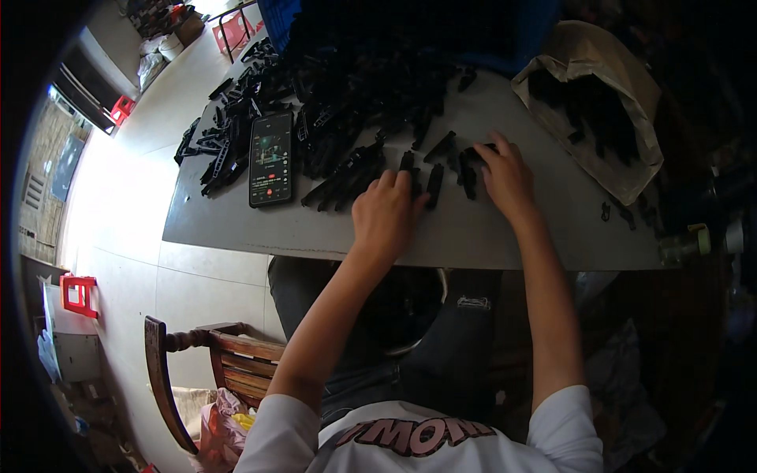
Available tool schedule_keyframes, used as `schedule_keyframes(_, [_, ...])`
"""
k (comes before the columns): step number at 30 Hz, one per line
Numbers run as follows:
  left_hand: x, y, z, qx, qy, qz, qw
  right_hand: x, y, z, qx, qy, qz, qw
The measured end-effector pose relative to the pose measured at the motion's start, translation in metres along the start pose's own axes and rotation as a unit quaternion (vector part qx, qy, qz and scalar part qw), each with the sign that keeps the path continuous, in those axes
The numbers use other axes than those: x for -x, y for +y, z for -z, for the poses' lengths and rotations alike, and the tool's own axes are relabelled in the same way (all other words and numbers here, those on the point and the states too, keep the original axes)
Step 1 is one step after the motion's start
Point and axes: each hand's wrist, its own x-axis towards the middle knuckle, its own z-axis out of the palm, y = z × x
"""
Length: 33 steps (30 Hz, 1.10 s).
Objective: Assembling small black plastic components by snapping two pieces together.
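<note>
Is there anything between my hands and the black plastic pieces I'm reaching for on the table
Nothing visible. The left hand and right hand already rest on the loose black plastic pieces on the grey table; the phone lies off to the left.

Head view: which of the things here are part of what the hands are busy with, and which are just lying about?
In hand:
- left hand and right hand, both resting on small black plastic pieces
- big pile of black pieces
- open sack of black pieces
- grey table

Lying about:
- phone with lit screen
- wooden chair
- red stool
</note>
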Motion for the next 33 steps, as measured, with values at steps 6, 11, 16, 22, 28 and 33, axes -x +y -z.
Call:
schedule_keyframes(6, [0.003, -0.014, -0.010, -0.048, 0.029, -0.051, 0.997, 0.000, 0.013, 0.016, 0.028, -0.131, -0.039, 0.990])
schedule_keyframes(11, [0.028, -0.004, -0.002, 0.334, -0.045, 0.083, 0.938, 0.043, -0.048, 0.048, -0.657, -0.024, -0.308, 0.687])
schedule_keyframes(16, [0.036, 0.021, 0.016, 0.353, -0.160, 0.068, 0.919, 0.070, -0.087, 0.047, -0.721, 0.036, -0.282, 0.633])
schedule_keyframes(22, [0.053, 0.019, 0.017, 0.522, -0.178, 0.029, 0.834, 0.071, -0.099, 0.062, -0.774, -0.010, -0.252, 0.581])
schedule_keyframes(28, [0.081, 0.014, 0.036, 0.407, -0.208, 0.027, 0.889, 0.109, -0.116, 0.053, -0.795, -0.042, -0.285, 0.534])
schedule_keyframes(33, [0.111, -0.015, 0.047, 0.331, -0.256, 0.048, 0.907, 0.116, -0.104, 0.054, -0.712, -0.163, -0.247, 0.637])
